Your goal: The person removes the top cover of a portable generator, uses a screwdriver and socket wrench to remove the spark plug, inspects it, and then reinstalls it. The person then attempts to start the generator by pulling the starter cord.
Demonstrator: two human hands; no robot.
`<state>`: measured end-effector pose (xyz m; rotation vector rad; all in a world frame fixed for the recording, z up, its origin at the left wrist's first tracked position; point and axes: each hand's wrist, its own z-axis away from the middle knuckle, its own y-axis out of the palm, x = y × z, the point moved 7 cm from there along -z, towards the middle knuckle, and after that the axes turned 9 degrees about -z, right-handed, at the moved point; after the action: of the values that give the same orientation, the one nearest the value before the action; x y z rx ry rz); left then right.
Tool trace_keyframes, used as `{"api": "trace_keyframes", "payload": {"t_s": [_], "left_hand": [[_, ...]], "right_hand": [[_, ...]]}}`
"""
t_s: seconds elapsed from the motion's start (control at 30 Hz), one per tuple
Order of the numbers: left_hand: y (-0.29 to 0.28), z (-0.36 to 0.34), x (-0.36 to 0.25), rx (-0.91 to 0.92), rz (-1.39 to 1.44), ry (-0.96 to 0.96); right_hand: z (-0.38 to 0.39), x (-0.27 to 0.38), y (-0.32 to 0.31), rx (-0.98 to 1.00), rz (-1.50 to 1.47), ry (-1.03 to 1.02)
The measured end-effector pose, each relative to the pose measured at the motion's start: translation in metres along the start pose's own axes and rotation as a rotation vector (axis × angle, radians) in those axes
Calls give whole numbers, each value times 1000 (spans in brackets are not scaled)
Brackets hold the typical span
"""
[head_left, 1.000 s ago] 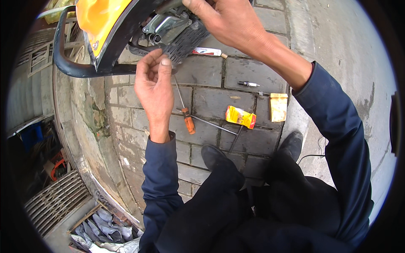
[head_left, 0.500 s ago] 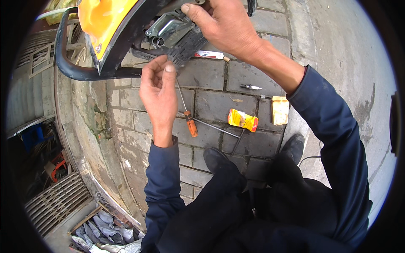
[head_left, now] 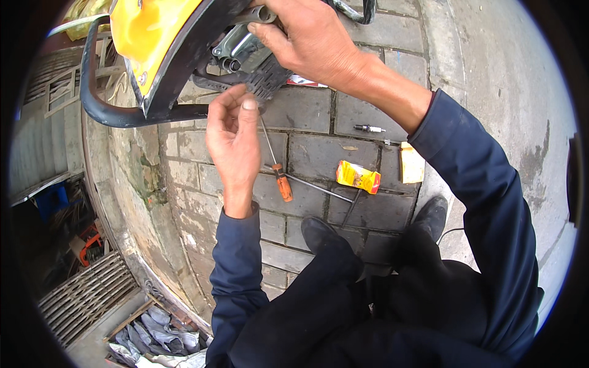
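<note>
My right hand (head_left: pixel 316 46) is closed around a short grey metal tube (head_left: pixel 262 13), hollow end showing, beneath a yellow-panelled vehicle (head_left: pixel 150 43). Its far fingers are cut off by the upper edge. Lower and to the left, my left hand (head_left: pixel 234 144) is raised with fingers curled and thumb pressed toward them; what they pinch, if anything, cannot be made out. Just beyond its fingertips hangs a slotted black plate (head_left: pixel 268 78), close to a metal engine part (head_left: pixel 236 46). On the paving beside the left hand lies an orange-handled screwdriver (head_left: pixel 282 183).
A T-handled metal rod (head_left: pixel 319 187) lies by a yellow-and-red opened packet (head_left: pixel 358 177). Farther right are a spark plug (head_left: pixel 369 128) and a small yellowish box (head_left: pixel 411 163). A black tubular bumper (head_left: pixel 116 118) curves out at left. My shoes (head_left: pixel 319 233) stand on the pavers.
My right hand has shifted slightly left and down, and the grey tube now shows in its grasp. The left hand has barely moved. The whole view has shifted a little.
</note>
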<state>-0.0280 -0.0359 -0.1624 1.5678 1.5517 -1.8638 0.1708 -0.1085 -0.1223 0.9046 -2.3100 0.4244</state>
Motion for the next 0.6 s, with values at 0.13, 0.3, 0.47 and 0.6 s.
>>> {"api": "trace_keyframes", "payload": {"t_s": [0.13,0.3,0.47,0.6], "left_hand": [[-1,-2,2,2,5,0],[-3,-6,2,20,-2,-2],[-9,-12,-2,37,-22,29],[-12,-12,-2,39,-30,27]], "right_hand": [[-2,-3,9,-14,-45,-53],[-4,-9,10,-37,-115,-9],[-4,-15,6,-95,-105,101],[-8,-17,9,-68,-92,67]]}}
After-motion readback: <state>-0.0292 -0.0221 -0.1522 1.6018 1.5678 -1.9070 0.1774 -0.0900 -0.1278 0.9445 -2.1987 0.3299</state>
